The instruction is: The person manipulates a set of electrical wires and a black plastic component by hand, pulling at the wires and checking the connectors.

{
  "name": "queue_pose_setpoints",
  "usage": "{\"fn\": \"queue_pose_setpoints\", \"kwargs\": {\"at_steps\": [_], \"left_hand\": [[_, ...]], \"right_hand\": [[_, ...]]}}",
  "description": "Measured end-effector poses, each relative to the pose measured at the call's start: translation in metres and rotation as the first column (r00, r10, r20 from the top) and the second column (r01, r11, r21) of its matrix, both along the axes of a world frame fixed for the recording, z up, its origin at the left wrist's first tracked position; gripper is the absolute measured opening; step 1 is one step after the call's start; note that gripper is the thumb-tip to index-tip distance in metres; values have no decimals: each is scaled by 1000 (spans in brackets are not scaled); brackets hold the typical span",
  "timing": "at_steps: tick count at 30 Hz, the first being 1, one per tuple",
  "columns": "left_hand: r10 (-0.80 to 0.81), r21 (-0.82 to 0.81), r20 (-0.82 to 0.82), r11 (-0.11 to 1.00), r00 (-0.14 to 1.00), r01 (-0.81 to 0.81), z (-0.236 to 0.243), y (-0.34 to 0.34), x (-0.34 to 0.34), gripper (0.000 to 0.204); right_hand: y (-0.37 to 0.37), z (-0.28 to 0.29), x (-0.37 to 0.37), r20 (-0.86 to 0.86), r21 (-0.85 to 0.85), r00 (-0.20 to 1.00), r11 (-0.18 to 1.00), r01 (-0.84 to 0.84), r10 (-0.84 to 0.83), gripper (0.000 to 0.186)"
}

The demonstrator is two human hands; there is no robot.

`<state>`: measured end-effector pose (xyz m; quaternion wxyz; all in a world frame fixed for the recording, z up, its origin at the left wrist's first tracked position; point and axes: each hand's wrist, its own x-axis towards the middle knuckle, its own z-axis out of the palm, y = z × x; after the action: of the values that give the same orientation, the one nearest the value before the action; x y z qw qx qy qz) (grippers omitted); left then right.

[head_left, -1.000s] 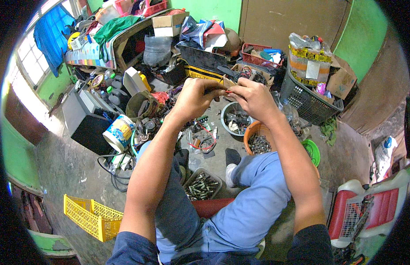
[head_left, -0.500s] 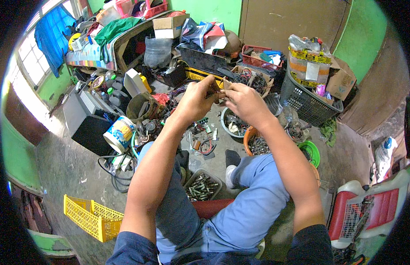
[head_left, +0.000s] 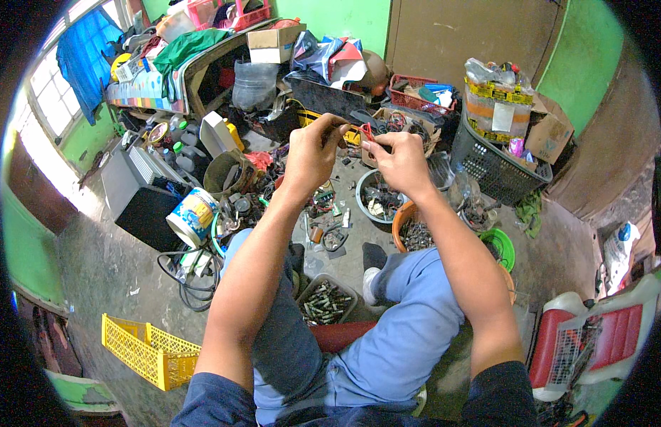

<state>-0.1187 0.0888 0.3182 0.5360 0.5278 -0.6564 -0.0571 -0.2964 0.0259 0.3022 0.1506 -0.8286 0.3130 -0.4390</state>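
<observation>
Both hands are raised in front of me at chest height, a short gap between them. My right hand (head_left: 399,162) pinches a short red wire (head_left: 367,131), bunched at its fingertips. My left hand (head_left: 313,153) is closed, its thumb and fingers together at the other side of the gap. A thin strand seems to run from its fingertips to the red wire; its end there is too small to make out. Below, on the floor, lie a dark wire loop (head_left: 334,242) and small electronic scraps. Between my legs stands a clear tub (head_left: 353,313) of small metal-and-green parts.
Past my right knee stand a grey-blue basin (head_left: 360,206), an orange basin (head_left: 397,231) and a green bowl (head_left: 510,257), holding parts. A black crate (head_left: 487,167) is farther right. A white-and-blue bucket (head_left: 193,217) and a yellow basket (head_left: 142,352) are on my left.
My hands have drawn apart, the left to the left and the right slightly to the right. The red wire now shows between them; the red by the floor scraps no longer shows.
</observation>
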Motion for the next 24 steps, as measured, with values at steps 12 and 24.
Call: {"fn": "queue_pose_setpoints", "kwargs": {"at_steps": [12, 24], "left_hand": [[160, -126, -190, 974, 969, -186, -10, -7, -11, 16], [109, -56, -252, 990, 962, -127, -21, -9, -19, 14]], "right_hand": [[7, -4, 8, 96, 232, 990, 965, -127, 107, 26], [12, 3, 12, 279, 396, 958, 901, -179, 68, 22]]}}
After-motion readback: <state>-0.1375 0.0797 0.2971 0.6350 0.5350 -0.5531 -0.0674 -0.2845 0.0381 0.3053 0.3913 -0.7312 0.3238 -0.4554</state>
